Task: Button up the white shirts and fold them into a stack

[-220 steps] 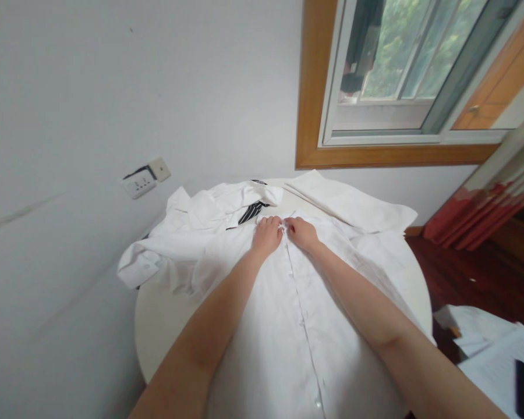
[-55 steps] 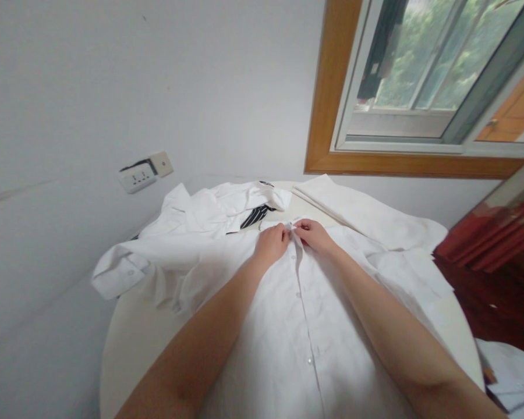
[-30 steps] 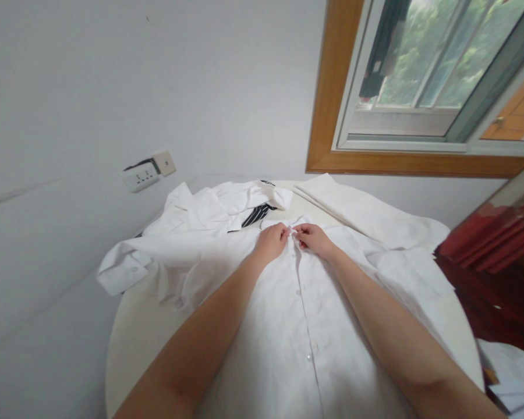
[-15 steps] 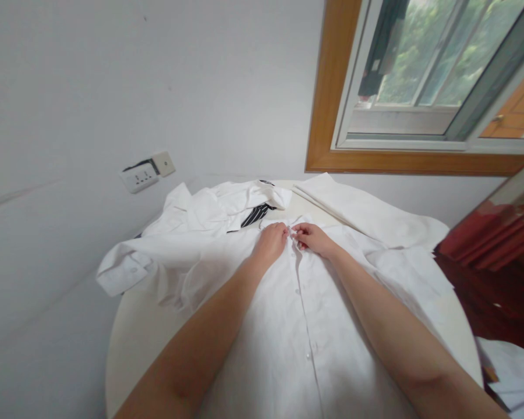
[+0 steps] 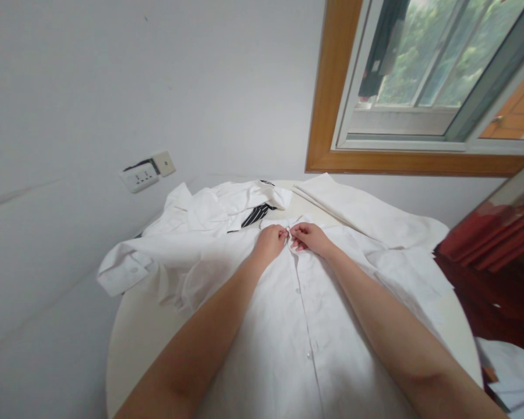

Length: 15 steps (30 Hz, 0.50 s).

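Observation:
A white button-up shirt (image 5: 271,326) lies front side up, its collar at the far end and a row of buttons down the middle. Near the collar, my left hand (image 5: 272,240) is closed in a pinch on the left edge of the front opening. Just beside it, my right hand (image 5: 311,237) pinches the other edge of the placket with thumb and index finger, the remaining fingers curled below. The fingertips nearly meet, and the button between them is too small to make out. Lower down, the placket's edges lie together with buttons showing.
The shirt is spread on a round cream table (image 5: 133,343). Behind it lie a crumpled white garment (image 5: 201,206), a black striped cloth (image 5: 257,215) and a folded white cloth (image 5: 367,212). A wall socket (image 5: 140,177) and a wood-framed window (image 5: 314,139) stand beyond. White fabric (image 5: 513,369) is at lower right.
My right hand has shifted slightly, its lower fingers loosening a little from the placket. My left hand stays nearly in place at the collar end.

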{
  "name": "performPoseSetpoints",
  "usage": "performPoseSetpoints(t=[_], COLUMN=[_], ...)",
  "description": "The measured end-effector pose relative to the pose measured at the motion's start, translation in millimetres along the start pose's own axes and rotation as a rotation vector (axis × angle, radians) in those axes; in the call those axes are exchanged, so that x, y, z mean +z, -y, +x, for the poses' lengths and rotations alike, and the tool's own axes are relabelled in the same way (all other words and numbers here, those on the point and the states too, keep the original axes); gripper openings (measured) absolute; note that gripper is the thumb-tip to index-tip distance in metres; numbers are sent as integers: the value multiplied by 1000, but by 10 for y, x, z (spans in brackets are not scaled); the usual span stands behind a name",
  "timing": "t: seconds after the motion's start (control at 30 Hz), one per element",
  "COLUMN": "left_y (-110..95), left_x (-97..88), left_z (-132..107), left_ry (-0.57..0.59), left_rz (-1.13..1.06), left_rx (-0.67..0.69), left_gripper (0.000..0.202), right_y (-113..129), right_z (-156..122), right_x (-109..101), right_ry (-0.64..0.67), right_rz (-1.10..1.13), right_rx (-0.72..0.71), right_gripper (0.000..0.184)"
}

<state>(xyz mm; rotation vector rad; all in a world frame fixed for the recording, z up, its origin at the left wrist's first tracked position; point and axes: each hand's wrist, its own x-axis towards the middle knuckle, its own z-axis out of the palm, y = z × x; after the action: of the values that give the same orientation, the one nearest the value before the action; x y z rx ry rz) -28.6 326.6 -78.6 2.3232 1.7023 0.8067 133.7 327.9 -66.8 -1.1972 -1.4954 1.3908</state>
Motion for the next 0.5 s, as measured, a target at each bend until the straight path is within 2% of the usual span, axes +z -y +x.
performPoseSetpoints(t=[0.23, 0.37, 0.5], left_y=[1, -39, -78], left_x=[-10, -48, -71], left_z=[2, 11, 18], left_ry=[19, 41, 34], left_rz=[-30, 0, -16], left_rx=[0, -19, -56], left_gripper=[21, 25, 38], right_y=[-18, -101, -170], right_z=[46, 80, 108], right_x=[83, 85, 78], right_ry=[-103, -123, -132], right_rz=[-104, -230, -345], right_rx=[-12, -114, -191], right_gripper=[6, 7, 9])
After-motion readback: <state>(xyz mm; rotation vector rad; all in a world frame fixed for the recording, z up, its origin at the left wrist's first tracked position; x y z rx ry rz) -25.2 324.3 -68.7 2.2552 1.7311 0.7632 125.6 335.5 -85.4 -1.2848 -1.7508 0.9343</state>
